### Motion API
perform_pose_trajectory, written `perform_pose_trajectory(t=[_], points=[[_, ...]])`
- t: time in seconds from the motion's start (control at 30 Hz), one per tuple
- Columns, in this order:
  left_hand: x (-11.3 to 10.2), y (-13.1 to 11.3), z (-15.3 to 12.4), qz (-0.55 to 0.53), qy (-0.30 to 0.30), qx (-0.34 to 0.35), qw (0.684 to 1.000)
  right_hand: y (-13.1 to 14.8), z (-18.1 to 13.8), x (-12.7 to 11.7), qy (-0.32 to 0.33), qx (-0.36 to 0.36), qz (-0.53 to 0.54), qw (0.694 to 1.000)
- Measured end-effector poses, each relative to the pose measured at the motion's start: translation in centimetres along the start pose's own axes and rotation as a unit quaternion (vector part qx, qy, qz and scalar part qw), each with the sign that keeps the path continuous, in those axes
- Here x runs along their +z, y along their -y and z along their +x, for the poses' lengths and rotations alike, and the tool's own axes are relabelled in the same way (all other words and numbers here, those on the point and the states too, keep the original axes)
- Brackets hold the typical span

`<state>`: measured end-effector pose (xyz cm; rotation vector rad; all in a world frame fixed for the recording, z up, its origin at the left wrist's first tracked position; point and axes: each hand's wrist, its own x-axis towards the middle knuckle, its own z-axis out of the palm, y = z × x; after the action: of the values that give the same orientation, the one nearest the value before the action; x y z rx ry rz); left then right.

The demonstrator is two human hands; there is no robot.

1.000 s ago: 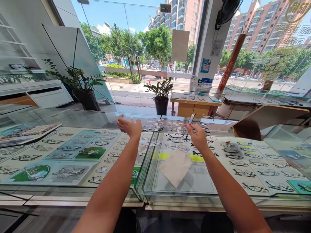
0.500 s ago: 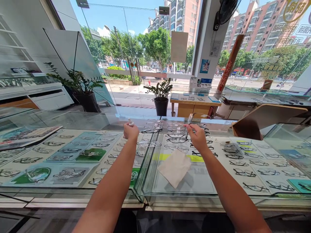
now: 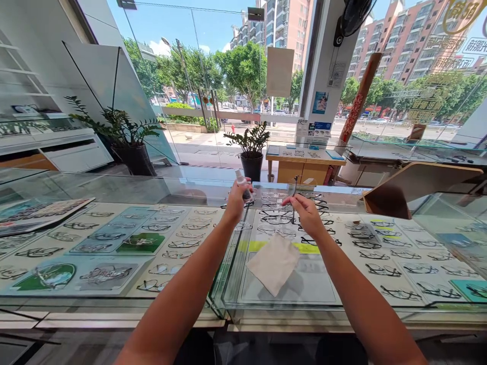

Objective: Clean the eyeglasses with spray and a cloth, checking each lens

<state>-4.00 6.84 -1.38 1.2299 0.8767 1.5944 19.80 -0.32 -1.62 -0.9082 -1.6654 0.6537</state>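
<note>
My left hand (image 3: 235, 200) is closed around a small spray bottle (image 3: 240, 178) with a whitish top, held upright above the counter. A pair of glasses (image 3: 296, 185) is pinched in the fingers of my right hand (image 3: 307, 213). Its thin frame is raised over the glass, with a dark temple reaching down past my fingers. The bottle is left of the glasses, apart from them. Below and between my hands, a beige cleaning cloth (image 3: 274, 263) lies spread on the glass top.
Many eyeglass frames (image 3: 382, 270) lie in rows inside the glass display counter (image 3: 281, 305). A brown wooden stand (image 3: 414, 187) is on the right, and a magazine (image 3: 49, 213) on the left. Beyond are a potted plant (image 3: 251, 159) and a wooden table (image 3: 291, 172).
My left hand has moved right with the spray bottle, closer to the glasses. The glasses have turned a little in my right hand, which stays in nearly the same place.
</note>
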Motion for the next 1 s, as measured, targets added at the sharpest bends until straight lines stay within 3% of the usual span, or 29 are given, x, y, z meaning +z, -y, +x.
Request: perform_pose_trajectory(t=[0.13, 0.3, 0.4, 0.53, 0.7, 1.0], points=[[1.8, -1.4, -2.2, -0.171, 0.120, -0.162, 0.964, 0.1, 0.0, 0.1, 0.034, 0.019, 0.046, 0.998], [2.8, -2.3, -3.6, -0.217, 0.193, -0.206, 0.934, 0.1, -0.2, 0.4, 0.059, 0.021, 0.072, 0.995], [3.1, -1.9, -3.9, -0.158, 0.198, -0.174, 0.952, 0.3, -0.2, 0.4, 0.079, 0.026, 0.087, 0.993], [3.0, -1.2, -3.7, 0.042, 0.177, -0.074, 0.981, 0.4, -0.4, 0.5, 0.107, 0.037, 0.104, 0.988], [2.3, -0.5, -3.4, 0.252, 0.197, 0.072, 0.945, 0.4, -0.5, 0.8, 0.147, 0.029, 0.122, 0.981], [2.5, -0.9, -3.5, 0.240, 0.196, 0.086, 0.947, 0.6, -0.5, 0.7, 0.156, 0.037, 0.130, 0.978]])
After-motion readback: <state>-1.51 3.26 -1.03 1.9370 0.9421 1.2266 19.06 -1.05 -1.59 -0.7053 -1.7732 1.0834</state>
